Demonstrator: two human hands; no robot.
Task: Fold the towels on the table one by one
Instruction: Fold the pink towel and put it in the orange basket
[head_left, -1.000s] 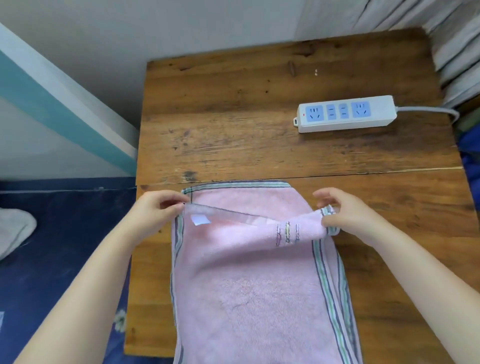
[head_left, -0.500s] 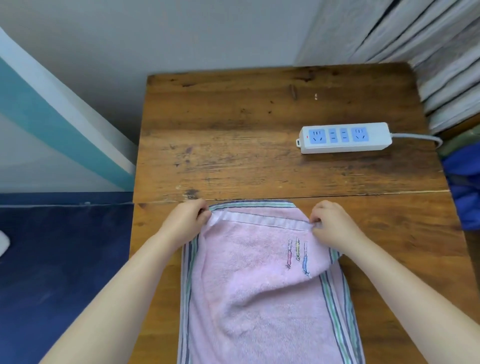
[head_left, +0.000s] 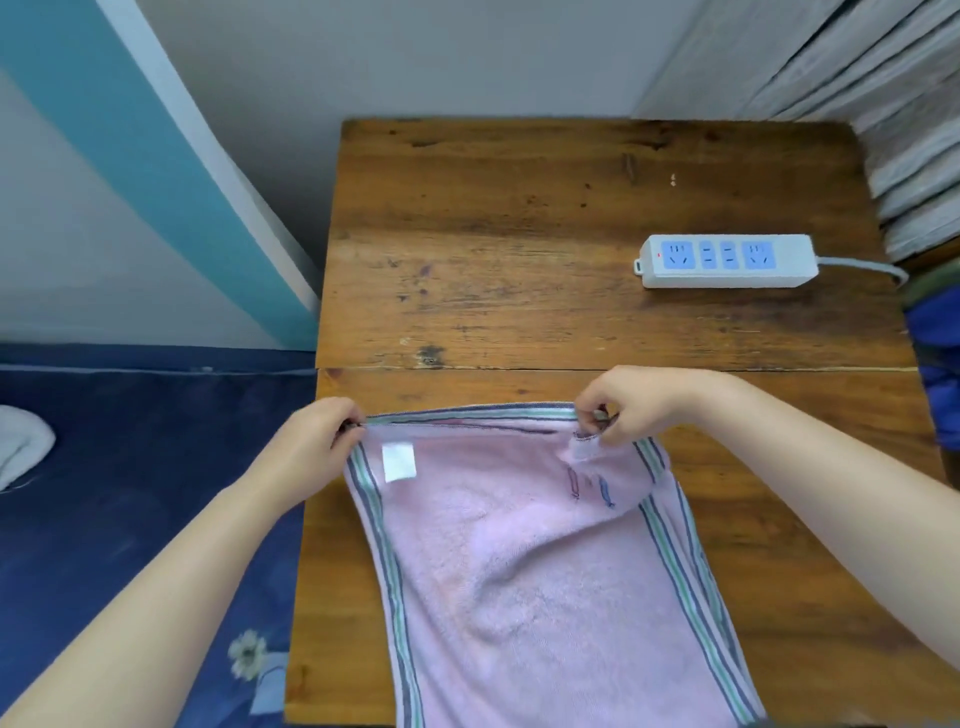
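Pinching the far corners of a pink towel (head_left: 530, 561), both hands work at the near half of a wooden desk (head_left: 519, 270). The left hand (head_left: 311, 441) sits at about 9 o'clock from the towel's far edge, its fingers curled tight round the striped corner there. The right hand (head_left: 639, 405) is at about 2 o'clock from the towel's middle, thumb and fingertips nipped on the opposite corner, which bunches up under the grip.

The towel lies over the near part of the desk and runs out of view at 6 o'clock. Its far edge is stretched between the two hands, parallel to a crack that crosses the desk just beyond them. Green and dark stripes border its long sides, and the cloth sags in soft folds through the middle. A small white label (head_left: 399, 462) shows near the left corner, and a few small stitched marks (head_left: 589, 486) sit just below the right hand.

At 2 o'clock on the desk, well apart from the towel, rests a white power strip (head_left: 727, 261) with blue sockets; its grey cable leaves toward 3 o'clock. Dark blue bedding (head_left: 145, 467) lies to the left of the desk, at 9 o'clock.
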